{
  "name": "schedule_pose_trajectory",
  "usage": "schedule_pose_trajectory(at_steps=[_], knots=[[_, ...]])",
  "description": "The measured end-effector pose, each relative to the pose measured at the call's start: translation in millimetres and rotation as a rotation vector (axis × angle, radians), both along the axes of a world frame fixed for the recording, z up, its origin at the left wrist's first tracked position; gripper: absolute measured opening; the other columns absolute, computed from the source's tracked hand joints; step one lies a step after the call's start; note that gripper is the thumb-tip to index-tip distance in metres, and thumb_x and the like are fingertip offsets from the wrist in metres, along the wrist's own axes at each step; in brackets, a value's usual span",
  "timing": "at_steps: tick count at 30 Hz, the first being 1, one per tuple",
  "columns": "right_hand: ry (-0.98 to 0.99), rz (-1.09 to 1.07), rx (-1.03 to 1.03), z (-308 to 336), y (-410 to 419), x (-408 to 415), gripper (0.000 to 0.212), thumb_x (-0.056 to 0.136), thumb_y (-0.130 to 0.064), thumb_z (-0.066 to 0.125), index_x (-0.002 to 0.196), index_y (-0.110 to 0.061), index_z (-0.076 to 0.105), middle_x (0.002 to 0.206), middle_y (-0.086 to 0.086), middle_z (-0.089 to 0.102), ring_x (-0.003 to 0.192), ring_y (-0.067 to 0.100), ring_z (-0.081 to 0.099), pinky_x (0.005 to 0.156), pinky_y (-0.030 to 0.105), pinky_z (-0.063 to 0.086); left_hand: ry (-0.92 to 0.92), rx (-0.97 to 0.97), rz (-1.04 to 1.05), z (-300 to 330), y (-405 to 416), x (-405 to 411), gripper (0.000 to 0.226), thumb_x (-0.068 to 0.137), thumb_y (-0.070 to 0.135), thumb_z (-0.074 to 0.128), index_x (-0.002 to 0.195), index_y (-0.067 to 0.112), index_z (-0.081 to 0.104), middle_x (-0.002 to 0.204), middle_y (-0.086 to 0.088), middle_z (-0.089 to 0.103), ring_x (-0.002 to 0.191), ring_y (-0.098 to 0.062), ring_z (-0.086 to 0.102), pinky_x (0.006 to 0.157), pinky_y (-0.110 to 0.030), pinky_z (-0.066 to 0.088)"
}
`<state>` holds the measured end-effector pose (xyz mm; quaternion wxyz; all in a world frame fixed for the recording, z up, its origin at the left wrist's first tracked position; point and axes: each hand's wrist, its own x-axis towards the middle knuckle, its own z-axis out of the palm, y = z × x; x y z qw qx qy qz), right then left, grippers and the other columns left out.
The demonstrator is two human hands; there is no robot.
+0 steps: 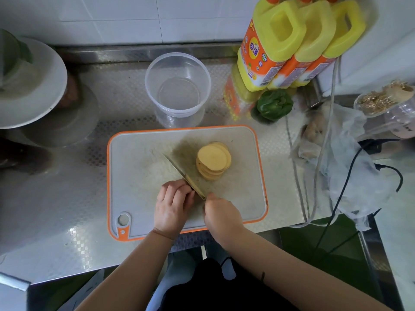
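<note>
Steel knife (177, 171) points away-left on a diagonal, handle clenched in your right hand (221, 213); left hand (171, 204) curled, hold unclear; orange-rimmed board (137, 167), metal counter (67, 198).

Dull worn metal of my knife (182, 174), matt grey plastic cutting board (139, 176), shiny embossed steel counter (67, 209), clear glossy plastic tub (150, 90)

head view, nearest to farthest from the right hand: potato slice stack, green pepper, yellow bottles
1. Stack of round yellow potato slices, on the cutting board
2. Green bell pepper, beyond the board's right corner
3. Yellow plastic bottles, at the back wall
</note>
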<state>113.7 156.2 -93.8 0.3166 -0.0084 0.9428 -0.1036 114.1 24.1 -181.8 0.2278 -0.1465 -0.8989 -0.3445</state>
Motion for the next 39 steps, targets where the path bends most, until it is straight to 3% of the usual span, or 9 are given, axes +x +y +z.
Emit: schedule_pose_trajectory(at_steps=[6, 11, 13, 17, 22, 27, 30, 33, 39], knots=[[-0.022, 0.032, -0.023, -2.4, 7.6, -6.6, 0.023, 0.1, -0.021, 0.044, 0.118, -0.008, 0.049, 0.108, 0.01, 0.064, 0.1, 0.027, 0.062, 0.081, 0.033, 0.046, -0.005, -0.066, 0.01, 1.1, -0.4, -0.5, 0.024, 0.105, 0.019, 0.047, 0.126, 0.015, 0.055, 0.107, -0.003, 0.05, 0.088, -0.026, 0.052, 0.082, -0.032, 0.044], [-0.189, -0.097, -0.215, 15.5, 30.3, -19.8, 0.049, 0.095, -0.059, 0.034, 0.097, -0.014, 0.054, 0.089, 0.002, 0.059, 0.085, 0.022, 0.058, 0.072, 0.034, 0.043, -0.016, -0.062, -0.006, 3.4, -0.8, -3.1, 0.025, 0.106, 0.022, 0.045, 0.128, 0.016, 0.056, 0.105, -0.002, 0.048, 0.086, -0.025, 0.05, 0.081, -0.031, 0.043], [-0.104, -0.183, -0.258, 16.5, 37.8, -25.4, 0.045, 0.098, -0.053, 0.034, 0.093, -0.014, 0.056, 0.087, 0.001, 0.059, 0.085, 0.02, 0.058, 0.073, 0.034, 0.044, -0.022, -0.065, -0.013, 3.8, -1.2, -2.9, 0.026, 0.106, 0.022, 0.045, 0.128, 0.016, 0.056, 0.106, -0.002, 0.049, 0.087, -0.026, 0.051, 0.081, -0.032, 0.044], [-0.042, -0.211, -0.357, 10.4, 31.1, -34.5, 0.04, 0.095, -0.047, 0.047, 0.123, -0.021, 0.059, 0.113, -0.002, 0.066, 0.105, 0.017, 0.06, 0.089, 0.037, 0.049, -0.019, -0.068, -0.006, 2.8, -2.8, -1.6, 0.025, 0.105, 0.02, 0.046, 0.128, 0.016, 0.056, 0.107, -0.003, 0.049, 0.088, -0.026, 0.051, 0.083, -0.031, 0.043], [-0.008, -0.214, -0.411, 6.0, 29.7, -44.2, 0.038, 0.094, -0.043, 0.053, 0.125, -0.021, 0.059, 0.114, -0.001, 0.067, 0.106, 0.017, 0.061, 0.089, 0.035, 0.05, -0.022, -0.072, -0.011, 3.6, -1.6, -2.5, 0.025, 0.106, 0.022, 0.045, 0.128, 0.016, 0.056, 0.106, -0.003, 0.048, 0.089, -0.026, 0.051, 0.083, -0.031, 0.043], [0.196, -0.038, -0.287, 4.3, 26.3, -41.4, 0.03, 0.097, -0.041, 0.048, 0.107, -0.018, 0.064, 0.087, 0.0, 0.067, 0.078, 0.02, 0.063, 0.063, 0.03, 0.046, -0.016, -0.082, -0.006, 2.5, -2.1, -2.4, 0.025, 0.106, 0.021, 0.046, 0.128, 0.016, 0.056, 0.106, -0.003, 0.048, 0.09, -0.025, 0.05, 0.083, -0.031, 0.044], [0.277, -0.017, -0.198, -2.4, 27.2, -41.5, 0.027, 0.098, -0.038, 0.045, 0.096, -0.016, 0.061, 0.081, 0.0, 0.062, 0.072, 0.022, 0.061, 0.059, 0.03, 0.043, -0.015, -0.082, -0.001, 1.7, -1.9, -2.2, 0.025, 0.105, 0.02, 0.046, 0.128, 0.016, 0.057, 0.106, -0.004, 0.049, 0.09, -0.026, 0.051, 0.083, -0.032, 0.045], [0.301, 0.0, -0.205, -1.5, 29.9, -42.2, 0.026, 0.099, -0.036, 0.045, 0.099, -0.015, 0.061, 0.081, 0.0, 0.061, 0.07, 0.02, 0.058, 0.057, 0.029, 0.037, -0.015, -0.083, 0.003, 2.4, -1.7, -1.8, 0.025, 0.105, 0.019, 0.046, 0.128, 0.016, 0.056, 0.105, -0.003, 0.049, 0.089, -0.026, 0.05, 0.082, -0.032, 0.045], [0.21, -0.44, -0.397, 16.3, 52.3, -84.7, 0.025, 0.097, -0.038, 0.048, 0.089, -0.017, 0.058, 0.082, 0.003, 0.065, 0.077, 0.025, 0.061, 0.07, 0.036, 0.049, -0.016, -0.074, 0.014, 5.2, 0.1, -1.9, 0.025, 0.104, 0.018, 0.047, 0.127, 0.017, 0.056, 0.106, -0.002, 0.048, 0.09, -0.024, 0.049, 0.084, -0.029, 0.043]])
